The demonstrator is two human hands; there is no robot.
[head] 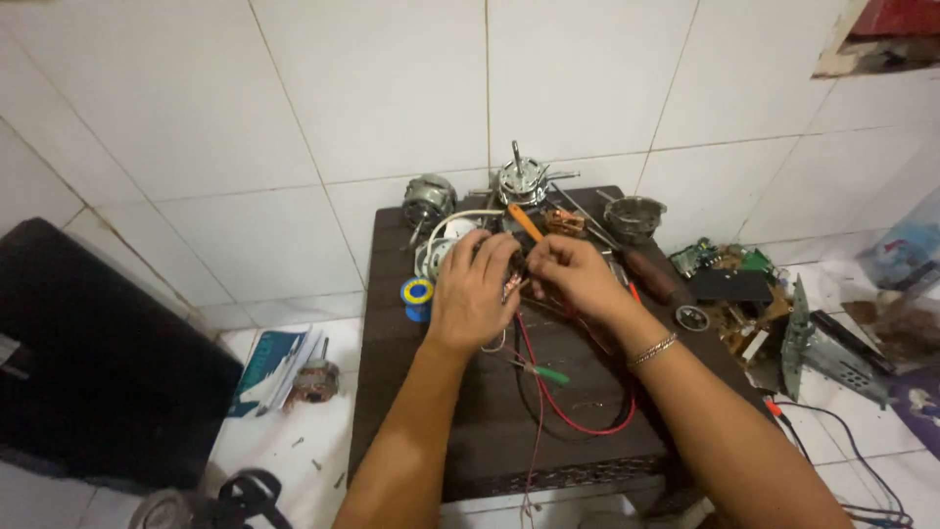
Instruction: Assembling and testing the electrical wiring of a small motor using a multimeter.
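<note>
My left hand (473, 290) and my right hand (574, 277) meet over the middle of a small dark brown table (578, 431). Both close their fingers on a small motor part with copper windings and thin wires (516, 284), mostly hidden by the fingers. A silver bracelet (653, 350) circles my right wrist. Red and black wires (578, 416) loop on the table below my hands, beside a green clip (548, 373).
Electric motors (428, 199) (521, 182) stand at the table's back edge, with a metal housing (634, 216), a brown-handled screwdriver (646, 271) and a solder spool (417, 293). Circuit boards (729, 269) and metal parts (822, 343) lie on the white floor right; a black case (88, 362) left.
</note>
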